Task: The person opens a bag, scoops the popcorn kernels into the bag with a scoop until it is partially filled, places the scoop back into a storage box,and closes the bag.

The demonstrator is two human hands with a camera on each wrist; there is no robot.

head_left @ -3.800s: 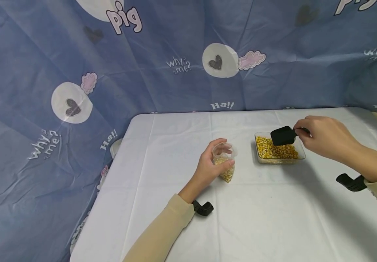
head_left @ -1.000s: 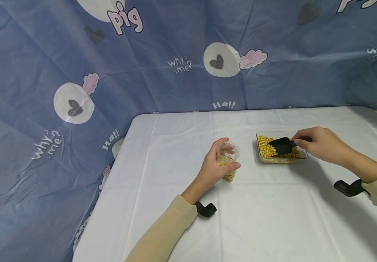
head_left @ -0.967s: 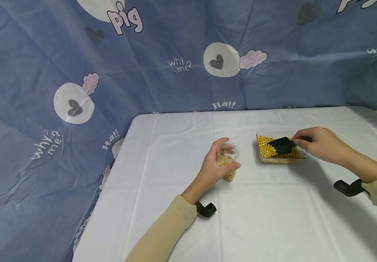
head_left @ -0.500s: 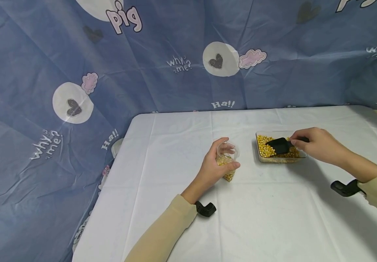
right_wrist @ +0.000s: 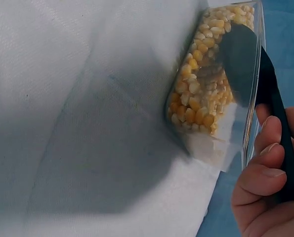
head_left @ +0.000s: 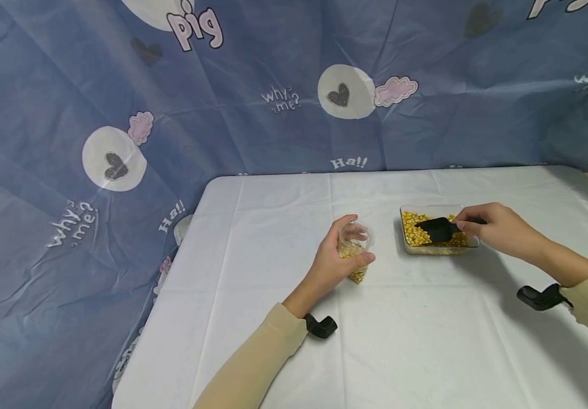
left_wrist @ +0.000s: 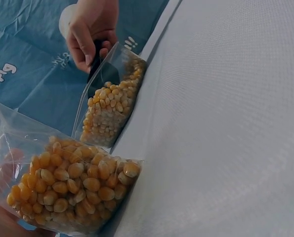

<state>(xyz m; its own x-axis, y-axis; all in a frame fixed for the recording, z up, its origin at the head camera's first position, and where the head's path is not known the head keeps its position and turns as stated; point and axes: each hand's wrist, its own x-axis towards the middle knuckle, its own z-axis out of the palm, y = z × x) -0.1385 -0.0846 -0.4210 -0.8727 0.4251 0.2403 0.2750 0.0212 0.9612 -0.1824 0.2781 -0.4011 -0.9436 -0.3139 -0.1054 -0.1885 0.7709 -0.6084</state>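
Note:
My left hand [head_left: 326,264] holds a clear plastic bag [head_left: 358,275] partly filled with corn kernels, fingers and thumb spread around its open round mouth. Up close, the left wrist view shows the bag's yellow kernels [left_wrist: 77,182] bulging near the white cloth. To the right stands a clear rectangular container [head_left: 426,250] of corn kernels [head_left: 413,225]. Its black scoop [head_left: 438,229] has its blade down among the kernels, and my right hand [head_left: 500,228] grips the handle at the container's right end. Through the clear wall, the right wrist view shows the blade [right_wrist: 239,61].
A white cloth [head_left: 416,341] covers the table. Behind and to the left hangs a blue printed curtain [head_left: 247,130]. Black wrist devices [head_left: 321,327] sit at both sleeves.
Earlier the scoop was held over the container; it has since come down into the kernels. Over the last second the right hand has shifted only slightly. The left hand stays nearly still.

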